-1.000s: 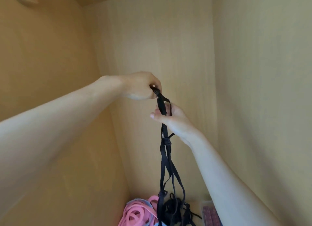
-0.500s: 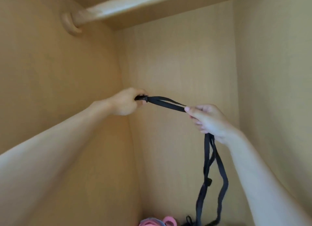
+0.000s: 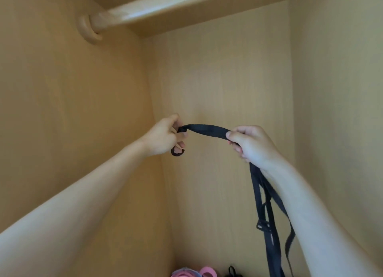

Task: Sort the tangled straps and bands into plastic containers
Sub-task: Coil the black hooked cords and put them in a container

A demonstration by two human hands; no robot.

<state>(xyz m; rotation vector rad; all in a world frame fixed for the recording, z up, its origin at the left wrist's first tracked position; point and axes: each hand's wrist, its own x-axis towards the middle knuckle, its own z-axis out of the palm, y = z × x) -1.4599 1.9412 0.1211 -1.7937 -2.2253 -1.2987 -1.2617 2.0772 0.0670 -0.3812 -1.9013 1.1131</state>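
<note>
L hand (image 3: 163, 137) pinches one end of black strap (image 3: 207, 129), thumb and fingertips closed tight on a bunched knot of webbing. R hand (image 3: 251, 144) is a closed fist round the strap further along, webbing running through the palm. Both arms are bare and raised inside a cupboard.

Strap axis: the stretch betw. the hands runs approx. horizontal, L to R, w/ a slight upward bow, taut, flat face turned up. Past the R fist it turns and drops near-vertical along the R forearm, out past the bottom of the view. The hanging part splits into several runs, loosely crossed.

Materials: flat woven webbing, matte black, soft edges. Dark D-ring (image 3: 177, 152) hangs under the L hand, a finger through it. Rectangular slider buckle (image 3: 263, 227) sits partway down the hanging runs. Low down, near the foot of the back panel: pink bands (image 3: 205, 273), smooth, rounded loops, only the tops showing; just beside them a small black tangle (image 3: 233, 272), detail too small to tell.

Surroundings: pale wood-grain laminate. Back panel (image 3: 223, 80) is behind the strap, left wall (image 3: 62, 90) and right wall (image 3: 342, 90) close in on either side. Round wooden rail (image 3: 132, 13) crosses overhead, seated in a round socket (image 3: 89, 31) on the left wall, w/ a shelf (image 3: 186, 17) above it.

Room: the strap hangs free in mid-air, apart from all three walls; open space above the hands up to the rail.
</note>
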